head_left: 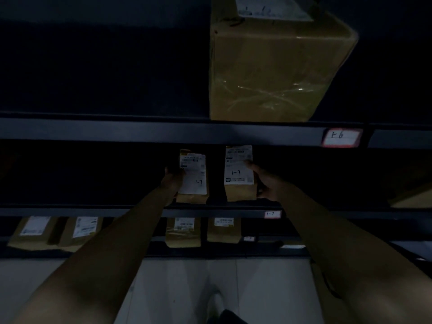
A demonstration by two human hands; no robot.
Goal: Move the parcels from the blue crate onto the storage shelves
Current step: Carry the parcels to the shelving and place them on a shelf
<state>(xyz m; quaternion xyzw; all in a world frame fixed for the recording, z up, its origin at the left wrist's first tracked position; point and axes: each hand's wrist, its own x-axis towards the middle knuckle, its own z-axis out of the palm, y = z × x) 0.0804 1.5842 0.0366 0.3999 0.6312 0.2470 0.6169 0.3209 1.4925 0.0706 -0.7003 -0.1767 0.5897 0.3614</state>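
Note:
The scene is very dim. Two small brown parcels with white labels marked "1-7" stand upright on the middle shelf [210, 212]. My left hand [172, 181] grips the left parcel [193, 177] from its left side. On the right parcel [239, 174], my right hand [261, 181] holds the right side, thumb on the label. Both parcels rest on or just above the shelf board; I cannot tell which. The blue crate is out of view.
A large brown carton [273, 66] sits on the upper shelf, whose rail carries a tag [341, 137] marked "1-6". A small "1-7" tag [272, 214] marks the middle rail. Several labelled parcels [183, 231] stand on the lower shelf. Pale floor tiles [187, 284] lie below.

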